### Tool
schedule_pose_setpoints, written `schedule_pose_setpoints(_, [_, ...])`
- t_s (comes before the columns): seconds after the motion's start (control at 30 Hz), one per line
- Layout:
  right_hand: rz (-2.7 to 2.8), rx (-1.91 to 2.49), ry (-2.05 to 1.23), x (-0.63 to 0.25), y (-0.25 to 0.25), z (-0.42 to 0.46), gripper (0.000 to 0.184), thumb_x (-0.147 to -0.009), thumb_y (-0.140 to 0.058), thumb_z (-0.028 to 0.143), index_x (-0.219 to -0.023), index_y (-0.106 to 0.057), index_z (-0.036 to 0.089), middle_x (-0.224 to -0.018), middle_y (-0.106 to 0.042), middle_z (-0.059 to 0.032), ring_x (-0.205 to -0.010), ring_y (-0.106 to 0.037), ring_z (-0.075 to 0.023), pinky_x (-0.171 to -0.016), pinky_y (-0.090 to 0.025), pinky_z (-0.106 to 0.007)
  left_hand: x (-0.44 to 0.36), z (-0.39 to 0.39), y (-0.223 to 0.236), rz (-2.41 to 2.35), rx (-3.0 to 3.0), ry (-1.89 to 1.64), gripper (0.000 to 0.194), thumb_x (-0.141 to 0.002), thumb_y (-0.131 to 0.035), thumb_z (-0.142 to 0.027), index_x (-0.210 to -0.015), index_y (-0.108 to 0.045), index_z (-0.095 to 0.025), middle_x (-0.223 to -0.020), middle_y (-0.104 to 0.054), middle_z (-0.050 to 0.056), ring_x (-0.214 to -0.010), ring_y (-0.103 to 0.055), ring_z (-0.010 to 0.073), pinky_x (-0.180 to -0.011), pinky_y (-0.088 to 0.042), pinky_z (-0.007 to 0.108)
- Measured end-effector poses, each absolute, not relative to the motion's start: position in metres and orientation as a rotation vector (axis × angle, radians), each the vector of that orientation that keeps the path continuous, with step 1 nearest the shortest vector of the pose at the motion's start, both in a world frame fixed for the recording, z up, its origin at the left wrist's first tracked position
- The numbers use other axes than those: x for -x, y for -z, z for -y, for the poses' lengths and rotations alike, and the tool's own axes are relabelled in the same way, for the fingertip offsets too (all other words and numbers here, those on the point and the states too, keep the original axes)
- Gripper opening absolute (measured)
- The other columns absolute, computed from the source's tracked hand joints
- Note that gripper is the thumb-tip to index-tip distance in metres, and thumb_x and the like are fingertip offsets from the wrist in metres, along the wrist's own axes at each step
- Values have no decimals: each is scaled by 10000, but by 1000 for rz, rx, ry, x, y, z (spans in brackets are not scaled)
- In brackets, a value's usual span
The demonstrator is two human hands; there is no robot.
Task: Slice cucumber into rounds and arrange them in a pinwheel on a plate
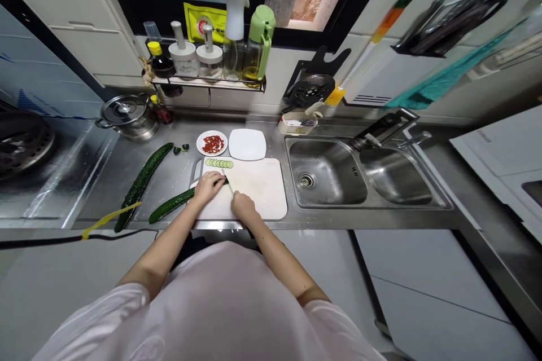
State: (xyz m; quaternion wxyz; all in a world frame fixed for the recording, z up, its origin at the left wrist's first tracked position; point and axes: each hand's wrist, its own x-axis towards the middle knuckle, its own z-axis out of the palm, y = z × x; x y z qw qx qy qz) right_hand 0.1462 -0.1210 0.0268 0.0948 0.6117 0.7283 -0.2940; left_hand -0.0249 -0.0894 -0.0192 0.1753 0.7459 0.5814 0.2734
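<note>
A white cutting board lies on the steel counter in front of me. My left hand is curled over the end of a dark green cucumber that runs off the board's left edge. My right hand is closed round a knife, whose blade points toward the left hand's fingers. A row of several cucumber slices sits along the board's far edge.
A second, longer cucumber lies to the left, with a yellow strip near the counter edge. Behind the board stand a small plate of chopped red chilli and an empty white plate. A double sink is on the right, a pot at the back left.
</note>
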Motion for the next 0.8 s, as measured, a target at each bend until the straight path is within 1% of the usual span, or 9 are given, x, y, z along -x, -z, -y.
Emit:
schedule_pose_setpoints(0.27, [-2156,-1800,868,-155,-27,133,252,-888,-401,127,-1089,-552,120,-1016,-672,-164,-944,-653,-252,-739,-464,-317,25,89,18,-1649,-2105,-777,216,-906,-509,-312,-974,-701,-240,-1024,-669,39,-996,-561,193,-903,-446,341])
schedule_pose_setpoints(0.43, [-2162,-1797,848,-164,-28,148,242,-907,-375,132,-1078,-545,122,-989,-673,-161,-925,-655,-244,-724,-452,-303,26,89,18,-1650,-2121,-785,214,-906,-509,-305,-989,-696,-245,-1013,-668,38,-990,-564,192,-897,-449,337])
schedule_pose_setpoints(0.63, [-2141,-1790,846,-172,-25,161,234,-896,-383,131,-1066,-544,126,-983,-674,-160,-897,-656,-250,-703,-444,-311,25,89,17,-1672,-2118,-760,227,-907,-506,-323,-1010,-696,-252,-1007,-667,42,-995,-572,196,-897,-457,340])
schedule_pose_setpoints(0.8, [-2137,-1779,854,-181,-27,163,232,-915,-376,167,-1060,-555,144,-978,-678,-145,-893,-652,-240,-701,-435,-304,25,89,14,-1689,-2084,-763,228,-900,-512,-336,-1002,-694,-246,-1020,-673,40,-1002,-580,199,-900,-465,340])
